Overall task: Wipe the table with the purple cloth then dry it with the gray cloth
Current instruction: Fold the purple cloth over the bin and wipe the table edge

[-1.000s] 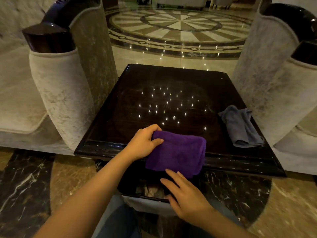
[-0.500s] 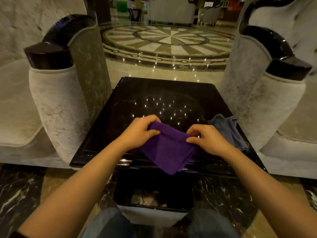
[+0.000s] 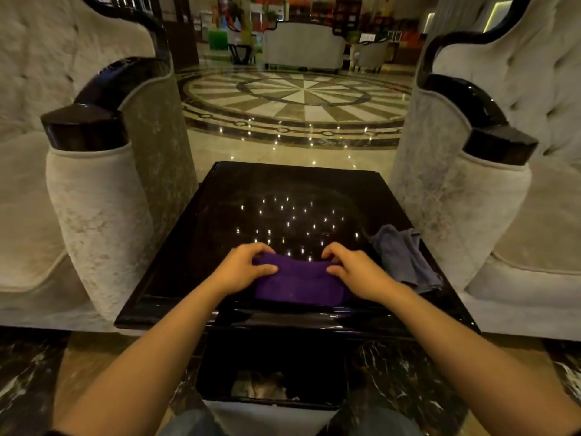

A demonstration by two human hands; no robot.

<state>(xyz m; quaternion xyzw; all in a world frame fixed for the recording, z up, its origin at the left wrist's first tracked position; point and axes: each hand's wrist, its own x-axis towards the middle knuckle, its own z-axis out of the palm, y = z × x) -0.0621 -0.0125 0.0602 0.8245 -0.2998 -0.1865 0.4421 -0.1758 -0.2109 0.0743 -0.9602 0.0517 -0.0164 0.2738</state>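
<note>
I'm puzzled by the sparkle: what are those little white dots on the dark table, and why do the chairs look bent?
Head view: the dots are ceiling lights mirrored in the glossy table; more glint on the polished floor. The wide-angle lens bows the armchairs outward. Lighting is dim and warm; the hands on the purple cloth stay fairly sharp.

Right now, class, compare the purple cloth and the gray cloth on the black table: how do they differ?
The purple cloth is folded into a neat band; the gray cloth lies crumpled. The left hand and right hand grip the purple cloth's ends; nothing touches the gray cloth. The purple cloth sits at the table's near edge, the gray cloth at its right side. Both rest on the table.
</note>
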